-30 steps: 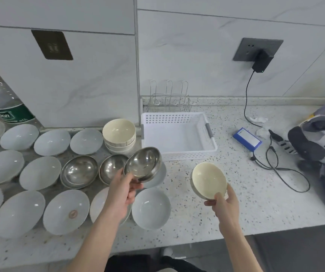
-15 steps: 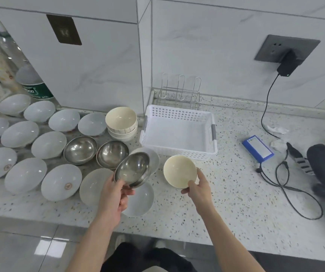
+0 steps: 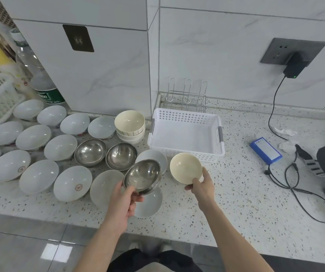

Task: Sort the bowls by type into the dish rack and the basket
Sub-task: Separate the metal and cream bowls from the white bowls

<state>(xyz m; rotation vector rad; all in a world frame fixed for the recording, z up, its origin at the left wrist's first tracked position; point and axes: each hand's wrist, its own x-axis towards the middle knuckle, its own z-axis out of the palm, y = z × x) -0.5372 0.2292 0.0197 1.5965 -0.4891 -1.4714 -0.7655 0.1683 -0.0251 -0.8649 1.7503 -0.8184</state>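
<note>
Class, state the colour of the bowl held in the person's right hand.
Cream, plain inside, shown best in the head view: the bowl in the right hand.

steel bowl (image 3: 142,176), cream bowl (image 3: 185,168), white basket (image 3: 185,117)

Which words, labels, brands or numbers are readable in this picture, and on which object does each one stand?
"...bon": end of a brand word on the green label of the plastic bottle; smaller print below is blurred.
Blue device: white label, text too small.
Two white bowls: red round emblems, unreadable.
Nothing else readable.
</note>
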